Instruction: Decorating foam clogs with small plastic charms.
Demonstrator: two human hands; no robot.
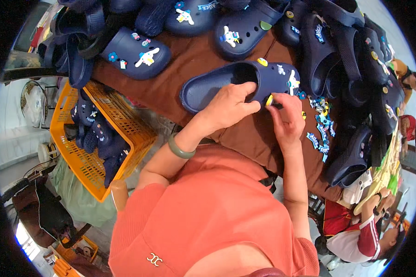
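A navy blue clog [201, 94] lies on its sole in front of me, toe to the right, with white and yellow charms on its upper. My left hand [231, 104] grips its near side, fingers inside the opening and thumb along the outer edge. Between thumb and fingers of my right hand [289, 120] is a small yellow charm [269, 99], held against the upper's near side; whether its stem is in a hole is hidden. Just right of the clog lies a loose pile of small charms [322, 124], many of them blue and white banners.
The work surface is covered in brown cloth [171, 55]. Decorated clogs [138, 53] crowd its far side and right side [356, 157]. An orange basket [85, 171] holding navy clogs stands at my left. Another person [356, 240] sits at the lower right.
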